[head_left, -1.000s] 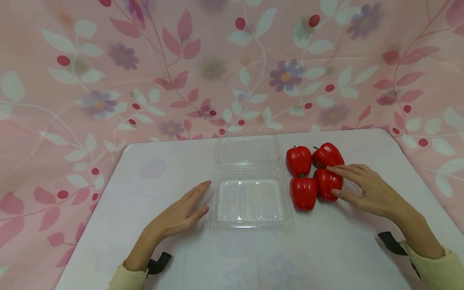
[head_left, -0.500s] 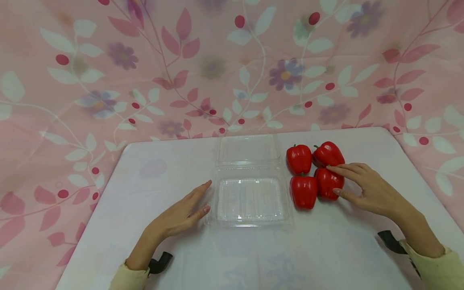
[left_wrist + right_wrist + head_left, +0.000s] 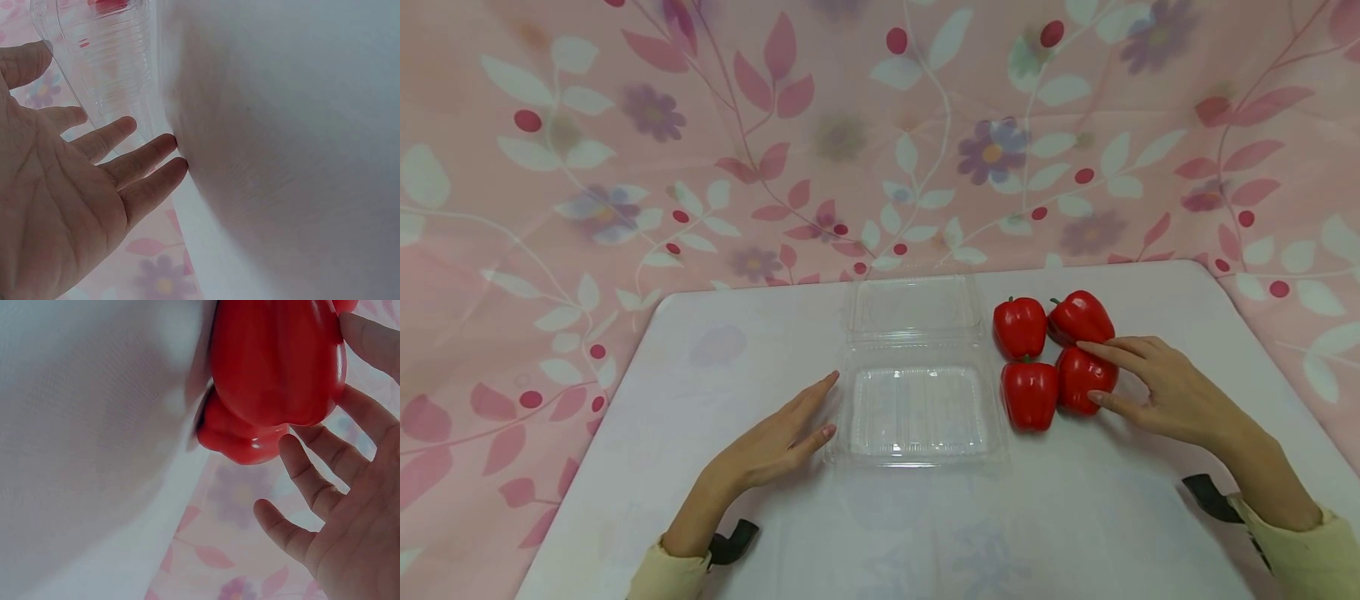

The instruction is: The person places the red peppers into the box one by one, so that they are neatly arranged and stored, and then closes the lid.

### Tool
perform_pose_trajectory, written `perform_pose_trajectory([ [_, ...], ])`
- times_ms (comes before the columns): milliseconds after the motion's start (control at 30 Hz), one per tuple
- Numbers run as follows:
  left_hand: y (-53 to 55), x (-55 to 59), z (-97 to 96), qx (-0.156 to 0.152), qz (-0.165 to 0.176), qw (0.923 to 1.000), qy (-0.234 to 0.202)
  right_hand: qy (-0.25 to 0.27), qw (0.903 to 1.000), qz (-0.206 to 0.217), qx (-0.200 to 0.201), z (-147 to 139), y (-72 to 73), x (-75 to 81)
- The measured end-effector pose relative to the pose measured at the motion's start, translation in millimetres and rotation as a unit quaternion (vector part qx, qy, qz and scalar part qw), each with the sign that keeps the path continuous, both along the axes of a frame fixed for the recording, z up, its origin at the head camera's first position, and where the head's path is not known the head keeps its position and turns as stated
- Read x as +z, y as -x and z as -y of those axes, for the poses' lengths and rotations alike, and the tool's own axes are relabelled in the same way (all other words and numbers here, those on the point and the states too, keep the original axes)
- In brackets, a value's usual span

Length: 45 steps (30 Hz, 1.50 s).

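Note:
My right hand (image 3: 1172,392) has its thumb and index finger on a red bell pepper (image 3: 1084,385), the near-right one of a cluster. In the right wrist view, thumb and index finger meet that pepper (image 3: 281,359), while the other fingers spread below it. Against it sit three more peppers: near left (image 3: 1030,396), back left (image 3: 1019,328) and back right (image 3: 1081,317). Left of them lies a clear plastic clamshell box (image 3: 917,462), its lid (image 3: 913,308) folded back. My left hand (image 3: 767,454) is held with fingers extended beside the box's left edge.
A white cloth covers the table (image 3: 880,533), whose back edge runs along a pink floral curtain (image 3: 850,150). Black straps (image 3: 733,542) show at both wrists, by pale yellow sleeves.
The near-right pepper has shifted slightly to the right, deeper between my right thumb and index finger. Both hands have stayed nearly in place.

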<state>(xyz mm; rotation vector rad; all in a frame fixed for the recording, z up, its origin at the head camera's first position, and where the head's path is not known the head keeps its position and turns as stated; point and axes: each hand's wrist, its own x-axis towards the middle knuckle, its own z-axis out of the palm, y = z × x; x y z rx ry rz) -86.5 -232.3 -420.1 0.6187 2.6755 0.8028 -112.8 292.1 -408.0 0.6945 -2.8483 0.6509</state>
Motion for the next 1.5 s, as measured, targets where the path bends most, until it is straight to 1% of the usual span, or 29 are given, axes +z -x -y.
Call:
perform_pose_trajectory([
  [200, 0.7, -0.8, 0.2, 0.000, 0.002, 1.0000, -0.001, -0.023, 0.9997, -0.006, 0.006, -1.8, -0.1, 1.1],
  [533, 0.1, -2.1, 0.9, -0.001, 0.001, 1.0000, -0.002, -0.036, 0.9993, -0.002, -0.005, -2.6, -2.4, 2.2],
  [867, -0.3, -1.2, 0.3, -0.001, 0.000, 1.0000, -0.001, -0.054, 0.9985, -0.008, -0.009, -3.3, -3.5, 4.8],
  [1233, -0.1, -0.3, -0.9, -0.005, -0.007, 1.0000, -0.005, -0.074, 0.9956, 0.051, -0.024, -8.1, -4.7, 11.3],
  [1433, -0.7, -0.2, -0.8, -0.001, -0.005, 1.0000, -0.003, -0.059, 0.9948, 0.077, -0.030, -10.7, -7.2, 10.5],
  [1500, -0.9, 0.0, -0.9, -0.002, -0.006, 1.0000, -0.003, -0.053, 0.9951, 0.078, -0.031, -11.3, -7.9, 10.3],
])
